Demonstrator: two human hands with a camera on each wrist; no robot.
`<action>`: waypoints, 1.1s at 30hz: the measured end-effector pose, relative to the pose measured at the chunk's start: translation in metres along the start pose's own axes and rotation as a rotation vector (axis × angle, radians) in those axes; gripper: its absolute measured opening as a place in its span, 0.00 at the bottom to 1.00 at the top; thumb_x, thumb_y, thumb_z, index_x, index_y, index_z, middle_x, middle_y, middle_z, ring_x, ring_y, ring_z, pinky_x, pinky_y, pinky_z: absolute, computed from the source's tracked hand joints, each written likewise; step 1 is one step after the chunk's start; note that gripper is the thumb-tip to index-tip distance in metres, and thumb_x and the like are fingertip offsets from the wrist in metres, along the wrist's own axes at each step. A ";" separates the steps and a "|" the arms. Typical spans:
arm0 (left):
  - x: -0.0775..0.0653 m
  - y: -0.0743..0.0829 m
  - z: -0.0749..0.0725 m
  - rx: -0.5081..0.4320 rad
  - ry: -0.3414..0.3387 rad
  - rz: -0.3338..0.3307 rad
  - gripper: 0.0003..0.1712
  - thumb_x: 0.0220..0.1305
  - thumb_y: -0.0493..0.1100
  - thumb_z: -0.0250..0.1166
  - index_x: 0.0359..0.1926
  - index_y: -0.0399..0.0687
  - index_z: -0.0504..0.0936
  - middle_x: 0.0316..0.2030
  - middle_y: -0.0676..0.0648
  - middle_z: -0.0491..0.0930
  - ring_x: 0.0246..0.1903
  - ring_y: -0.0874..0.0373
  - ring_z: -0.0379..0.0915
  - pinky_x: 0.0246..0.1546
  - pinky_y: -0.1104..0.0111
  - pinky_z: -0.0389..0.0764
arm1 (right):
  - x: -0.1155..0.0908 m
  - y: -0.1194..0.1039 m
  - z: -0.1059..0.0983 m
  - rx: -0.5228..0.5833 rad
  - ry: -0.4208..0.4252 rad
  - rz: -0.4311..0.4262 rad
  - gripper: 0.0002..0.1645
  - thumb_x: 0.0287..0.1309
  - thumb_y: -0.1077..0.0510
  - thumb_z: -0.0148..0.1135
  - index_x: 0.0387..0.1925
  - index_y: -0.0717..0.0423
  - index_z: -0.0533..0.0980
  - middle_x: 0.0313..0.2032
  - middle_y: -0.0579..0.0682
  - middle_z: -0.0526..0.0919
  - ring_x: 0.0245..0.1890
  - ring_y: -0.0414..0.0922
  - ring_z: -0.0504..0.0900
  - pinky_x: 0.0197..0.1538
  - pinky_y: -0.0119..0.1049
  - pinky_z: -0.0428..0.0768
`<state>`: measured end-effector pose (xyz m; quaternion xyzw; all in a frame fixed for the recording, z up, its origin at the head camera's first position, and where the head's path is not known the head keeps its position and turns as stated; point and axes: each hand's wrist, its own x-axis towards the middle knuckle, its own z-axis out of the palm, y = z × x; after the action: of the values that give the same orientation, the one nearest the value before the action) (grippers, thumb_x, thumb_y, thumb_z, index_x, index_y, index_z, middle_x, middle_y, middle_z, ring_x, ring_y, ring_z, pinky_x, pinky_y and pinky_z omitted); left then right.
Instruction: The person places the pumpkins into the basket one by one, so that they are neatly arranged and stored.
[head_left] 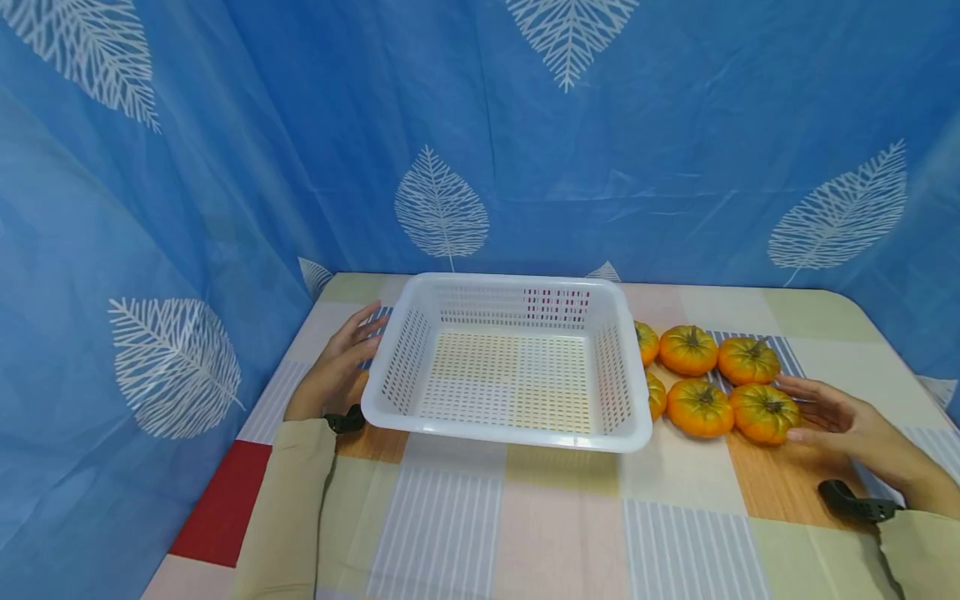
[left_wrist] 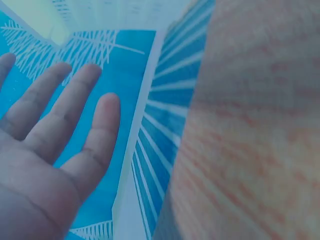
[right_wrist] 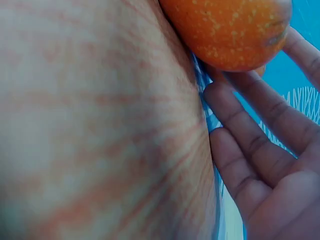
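An upright white plastic basket point(head_left: 480, 432) with slotted walls stands on the table, and nothing lies inside it. Beside its left wall is my left hand point(head_left: 337, 362), fingers spread and extended; in the left wrist view the palm point(left_wrist: 35, 175) faces up with nothing in it. At the right, my right hand point(head_left: 840, 425) reaches round the nearest small orange pumpkin point(head_left: 764, 413), thumb at its front and fingers at its far right side. The right wrist view shows these fingers point(right_wrist: 250, 135) loosely extended close by the pumpkin point(right_wrist: 230, 35).
Several more pumpkins point(head_left: 700, 408) sit in two rows to the basket's right, the leftmost partly hidden by its wall. A checked cloth point(head_left: 555, 533) covers the table. Blue curtains point(head_left: 315, 192) with white leaf prints hang behind and at the left.
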<state>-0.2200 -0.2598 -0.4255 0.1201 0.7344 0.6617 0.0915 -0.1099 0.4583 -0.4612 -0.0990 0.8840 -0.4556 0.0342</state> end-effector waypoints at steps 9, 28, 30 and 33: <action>0.006 -0.010 -0.010 -0.157 -0.197 0.103 0.49 0.76 0.37 0.61 0.87 0.44 0.44 0.83 0.34 0.52 0.74 0.56 0.67 0.73 0.59 0.69 | 0.004 -0.001 0.005 -0.014 -0.052 -0.011 0.46 0.71 0.69 0.66 0.84 0.49 0.60 0.65 0.14 0.62 0.59 0.09 0.62 0.54 0.13 0.65; 0.015 -0.021 -0.008 -0.277 -0.329 0.112 0.48 0.71 0.29 0.59 0.86 0.58 0.52 0.72 0.55 0.69 0.64 0.58 0.74 0.60 0.61 0.81 | 0.004 -0.009 0.004 -0.074 -0.039 0.090 0.41 0.71 0.63 0.69 0.80 0.50 0.65 0.58 0.10 0.62 0.54 0.08 0.61 0.52 0.12 0.65; 0.015 -0.021 -0.007 -0.289 -0.331 0.106 0.48 0.72 0.30 0.58 0.86 0.58 0.51 0.72 0.54 0.69 0.63 0.57 0.74 0.59 0.60 0.82 | 0.004 -0.010 0.004 -0.091 -0.037 0.100 0.42 0.71 0.62 0.69 0.80 0.53 0.63 0.58 0.10 0.60 0.53 0.08 0.60 0.52 0.11 0.64; 0.014 -0.021 -0.005 -0.300 -0.319 0.093 0.48 0.71 0.31 0.59 0.86 0.59 0.52 0.71 0.53 0.71 0.62 0.56 0.74 0.58 0.60 0.82 | 0.003 -0.012 0.002 -0.114 -0.030 0.089 0.42 0.70 0.63 0.69 0.80 0.56 0.63 0.58 0.10 0.60 0.53 0.09 0.59 0.52 0.11 0.64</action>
<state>-0.2365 -0.2625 -0.4456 0.2423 0.5976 0.7396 0.1928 -0.1112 0.4490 -0.4527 -0.0680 0.9113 -0.4012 0.0622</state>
